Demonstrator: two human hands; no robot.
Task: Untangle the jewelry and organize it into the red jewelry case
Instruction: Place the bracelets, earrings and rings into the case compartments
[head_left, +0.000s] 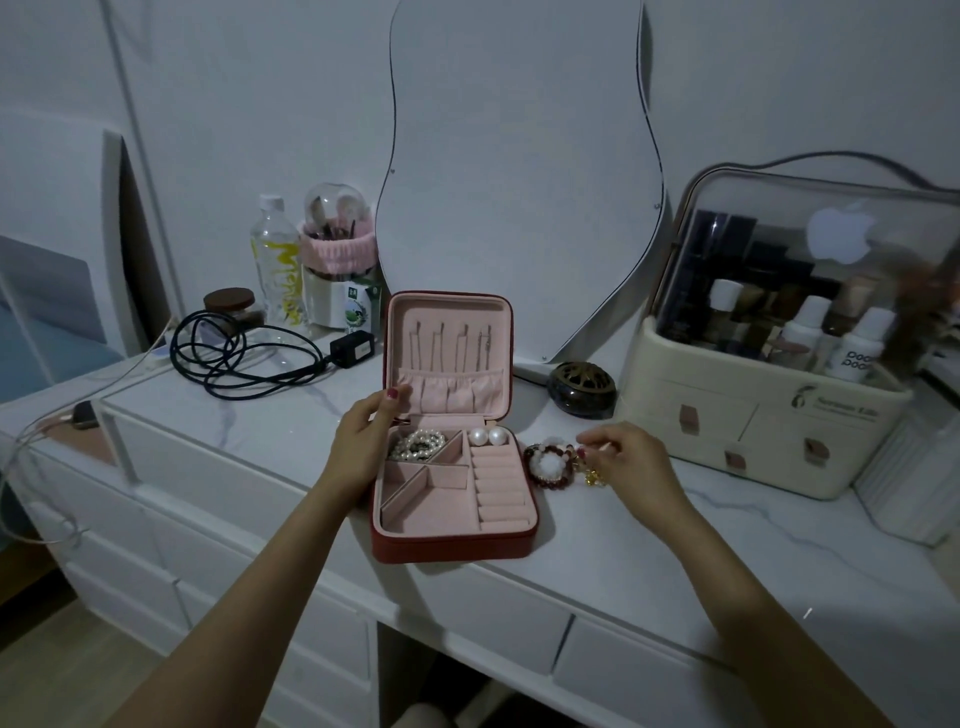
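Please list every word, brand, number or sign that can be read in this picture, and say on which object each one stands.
"poco poco": on the white bottle inside the cosmetics organizer.
Apple logo, a sign without words: on the organizer's clear lid.
Dark script on the organizer's front: too blurred to read.
Yellow lettering on the plastic water bottle: too distorted to read.
Green and white label on the brush holder: too small to read.

hidden: right hand (626, 460) covers gold piece (594, 477) | cut off: cosmetics organizer (753, 447) right edge | blurred: its label
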